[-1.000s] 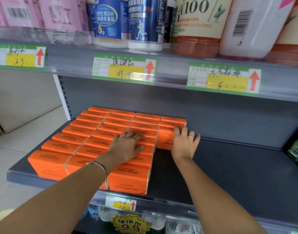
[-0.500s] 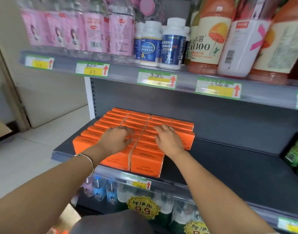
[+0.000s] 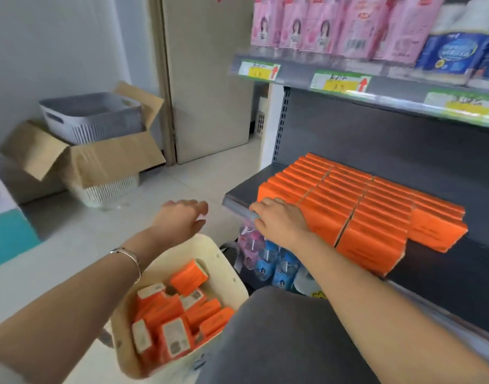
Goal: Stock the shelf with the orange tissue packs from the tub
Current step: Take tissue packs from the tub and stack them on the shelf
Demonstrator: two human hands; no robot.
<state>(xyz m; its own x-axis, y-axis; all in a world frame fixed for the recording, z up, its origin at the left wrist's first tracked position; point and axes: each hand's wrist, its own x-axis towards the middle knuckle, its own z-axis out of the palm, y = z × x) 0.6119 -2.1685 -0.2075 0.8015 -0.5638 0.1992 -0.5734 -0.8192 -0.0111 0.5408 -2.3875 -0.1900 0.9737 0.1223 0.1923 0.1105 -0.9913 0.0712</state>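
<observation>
Several orange tissue packs (image 3: 359, 206) stand in tight rows on the dark grey shelf (image 3: 445, 261), at its left end. More orange packs (image 3: 179, 322) lie jumbled in the cream tub (image 3: 224, 261) on the floor at lower left. My left hand (image 3: 182, 217) hovers empty above the tub's far rim, fingers apart, off the shelf. My right hand (image 3: 282, 220) lies palm down on the front left corner of the stacked packs, fingers reaching over the shelf's front edge; it holds nothing.
A cardboard box (image 3: 80, 153) with a grey basket (image 3: 93, 115) in it stands on the floor at left, by a beige door (image 3: 210, 79). Pink packs (image 3: 320, 26) fill the upper shelf. Bottled water (image 3: 268, 261) sits below. My grey-clad knee (image 3: 279, 336) is beside the tub.
The view has swung left and down, bringing the tub into sight. My left hand has left the packs and moved out over the tub. My right hand has slid to the stack's front left corner.
</observation>
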